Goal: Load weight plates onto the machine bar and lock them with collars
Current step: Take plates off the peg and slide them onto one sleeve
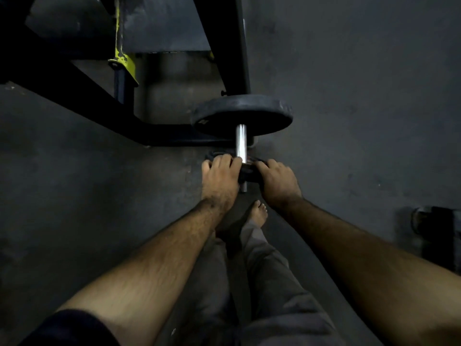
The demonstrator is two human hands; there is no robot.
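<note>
A chrome machine bar (241,142) sticks out toward me from the black frame. One large black weight plate (243,114) sits pushed back on it. Near the bar's free end a small black plate (249,171) is threaded on the bar, mostly hidden by my hands. My left hand (219,179) grips its left edge and my right hand (278,182) grips its right edge. The bar's tip shows just below the small plate. No collar is visible.
The black machine frame (74,78) with a yellow bracket (123,59) runs from upper left down to the bar. My bare foot (259,212) and grey trousers are below my hands. A dark object (435,231) stands on the floor at far right.
</note>
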